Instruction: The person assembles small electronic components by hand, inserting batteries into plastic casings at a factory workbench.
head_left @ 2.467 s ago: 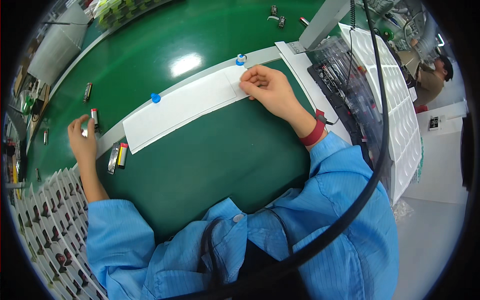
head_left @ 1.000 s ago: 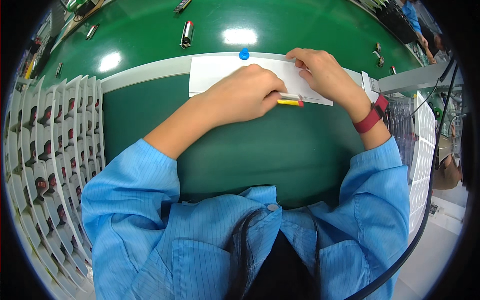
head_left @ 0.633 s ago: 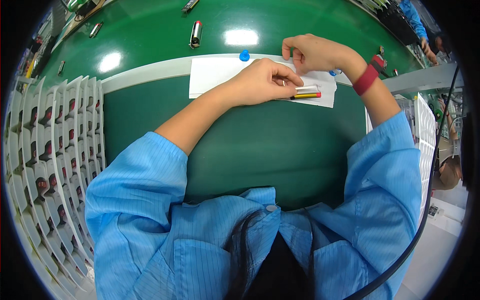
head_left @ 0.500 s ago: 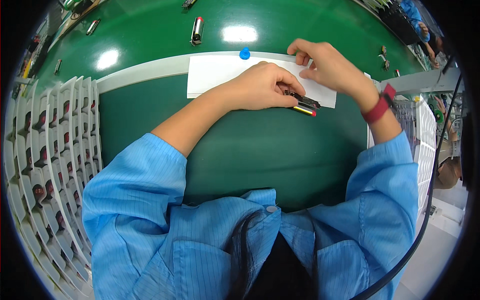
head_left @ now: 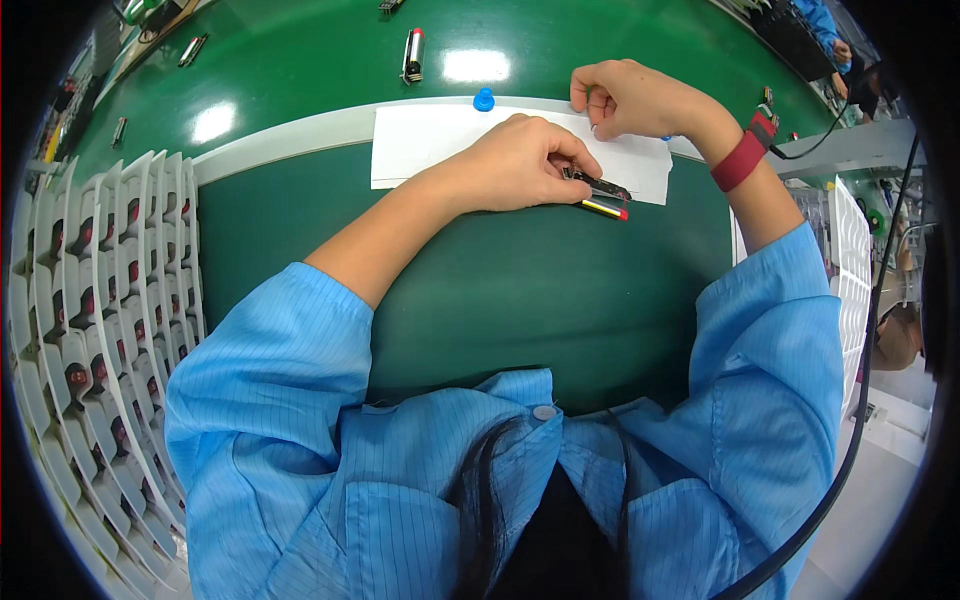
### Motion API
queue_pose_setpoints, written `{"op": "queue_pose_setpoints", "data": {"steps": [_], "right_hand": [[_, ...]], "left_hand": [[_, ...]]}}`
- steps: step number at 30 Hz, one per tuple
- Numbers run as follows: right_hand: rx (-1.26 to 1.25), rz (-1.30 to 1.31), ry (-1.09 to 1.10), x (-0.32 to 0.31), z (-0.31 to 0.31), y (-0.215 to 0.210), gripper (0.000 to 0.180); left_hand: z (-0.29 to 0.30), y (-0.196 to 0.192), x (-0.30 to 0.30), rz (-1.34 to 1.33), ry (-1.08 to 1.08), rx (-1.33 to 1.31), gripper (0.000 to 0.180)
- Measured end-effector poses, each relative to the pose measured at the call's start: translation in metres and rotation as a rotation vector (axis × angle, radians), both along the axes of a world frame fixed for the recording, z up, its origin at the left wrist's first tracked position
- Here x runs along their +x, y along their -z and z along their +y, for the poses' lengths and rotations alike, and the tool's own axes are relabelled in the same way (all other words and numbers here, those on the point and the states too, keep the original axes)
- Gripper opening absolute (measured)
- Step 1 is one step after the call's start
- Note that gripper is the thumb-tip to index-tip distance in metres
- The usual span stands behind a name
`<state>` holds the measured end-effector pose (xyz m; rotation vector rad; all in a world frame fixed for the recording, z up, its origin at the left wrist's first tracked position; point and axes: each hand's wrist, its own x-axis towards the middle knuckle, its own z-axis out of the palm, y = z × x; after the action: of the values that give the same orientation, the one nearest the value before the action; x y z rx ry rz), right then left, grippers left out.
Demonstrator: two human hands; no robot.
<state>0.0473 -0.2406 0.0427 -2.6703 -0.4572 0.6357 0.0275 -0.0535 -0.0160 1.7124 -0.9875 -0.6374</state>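
Note:
My left hand point(head_left: 525, 165) is closed on one end of a small black circuit board point(head_left: 608, 187), held tilted above the green mat. A slim battery point(head_left: 605, 209) with a red end lies alongside the board, just below it. My right hand point(head_left: 640, 100) hovers beyond the board, over the right part of a white paper sheet point(head_left: 420, 150). Its thumb and fingertips are pinched together; whatever is between them, if anything, is too small to make out. A red strap point(head_left: 742, 162) circles my right wrist.
A blue pin-shaped knob point(head_left: 484, 100) sits at the paper's far edge. Beyond a pale rail point(head_left: 270, 146), a green surface point(head_left: 330, 60) bears several battery-and-board pieces, one a battery point(head_left: 413, 55). Stacked white trays point(head_left: 100, 330) of small parts flank my left; a black cable point(head_left: 850, 440) hangs at right.
My right hand has moved slightly away from me and its fingertips have closed together. Pieces on the far green surface have shifted right. The board stays in my left hand.

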Motion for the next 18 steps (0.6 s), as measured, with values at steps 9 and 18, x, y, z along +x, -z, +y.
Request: {"op": "queue_pose_setpoints", "data": {"steps": [9,18], "right_hand": [[0.895,-1.002,0.489,-0.099,-0.009,0.018,0.032],[1.379,-0.006,0.777,-0.074,0.007,0.027,0.048]], "left_hand": [[0.001,-0.006,0.013,0.485,-0.093,-0.139,0.024],[-0.002,-0.013,0.004,0.12,-0.263,-0.491,0.025]]}}
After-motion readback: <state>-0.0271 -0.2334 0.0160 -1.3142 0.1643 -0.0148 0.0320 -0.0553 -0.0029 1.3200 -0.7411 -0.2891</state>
